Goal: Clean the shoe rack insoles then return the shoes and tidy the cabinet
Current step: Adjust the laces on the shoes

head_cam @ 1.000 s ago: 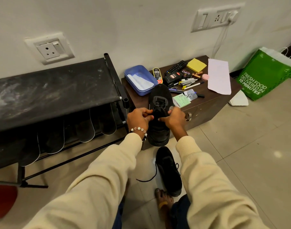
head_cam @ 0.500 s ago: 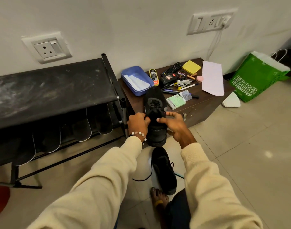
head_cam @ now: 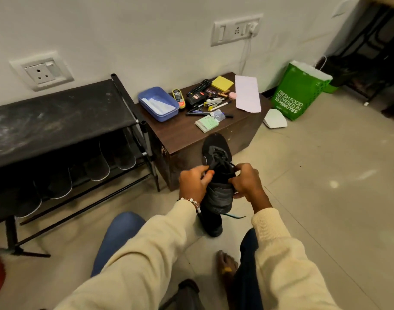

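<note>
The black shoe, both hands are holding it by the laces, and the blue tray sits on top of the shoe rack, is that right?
Not quite. The head view shows the blue tray on the brown cabinet, not the shoe rack. Left hand and right hand do hold the black shoe at its laces.

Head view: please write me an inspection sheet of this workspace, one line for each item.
Surface: beige tiled floor; brown wooden cabinet top crowded.
Job's things: black lace-up shoe held up; second black shoe on the floor beneath; black metal shoe rack with a dusty top; insoles lined on its lower shelf.
Clutter: blue plastic tray, yellow sticky notes, black remote, pens, pink paper sheet.
Grippers: left hand and right hand grip the held shoe.
Cables: white cord hangs from the wall socket.
Surroundings: green shopping bag by the wall.
</note>
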Demonstrator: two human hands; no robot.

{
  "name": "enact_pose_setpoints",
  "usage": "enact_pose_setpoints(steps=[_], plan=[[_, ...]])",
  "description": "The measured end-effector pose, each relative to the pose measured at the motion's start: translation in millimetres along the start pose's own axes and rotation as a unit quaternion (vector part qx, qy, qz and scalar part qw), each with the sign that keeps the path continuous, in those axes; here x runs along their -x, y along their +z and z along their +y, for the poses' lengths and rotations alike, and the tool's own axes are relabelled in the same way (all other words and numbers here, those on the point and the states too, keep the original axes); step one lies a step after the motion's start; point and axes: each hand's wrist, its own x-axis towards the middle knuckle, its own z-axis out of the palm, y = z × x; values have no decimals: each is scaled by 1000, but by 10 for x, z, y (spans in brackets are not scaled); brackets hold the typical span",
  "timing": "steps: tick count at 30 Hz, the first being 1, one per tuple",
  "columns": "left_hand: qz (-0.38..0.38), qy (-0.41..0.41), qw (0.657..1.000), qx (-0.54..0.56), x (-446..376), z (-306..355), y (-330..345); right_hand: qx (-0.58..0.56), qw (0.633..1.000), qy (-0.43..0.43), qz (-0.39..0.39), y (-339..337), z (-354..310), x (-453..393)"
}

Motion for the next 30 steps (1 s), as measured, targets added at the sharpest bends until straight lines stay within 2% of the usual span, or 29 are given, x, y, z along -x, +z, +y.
enact_pose_setpoints(steps=[4,10,12,17,21,25,30], plan=[[-119,-106,986,39,67,-150,653,63,997,23,39,-80,604,-152],[-238,-278,928,63,40,-866,1622,130,991,30,30,253,1617,-885],[-227,-308,923,40,17,-1115,1823,151,988,27,13,397,1842,-1212],[-197,-293,927,-125,-154,-1861,2176,181,983,19,17,748,2353,-2103],[-183,-334,904,-196,-229,-2342,2358,154,988,16,11,1108,2686,-2436],[-217,-424,862,-171,-146,-2585,2516,180,983,-13,-30,1396,2926,-2416],[-216,-441,848,-200,-53,-2729,2556,151,988,-3,-35,1515,3058,-2323]])
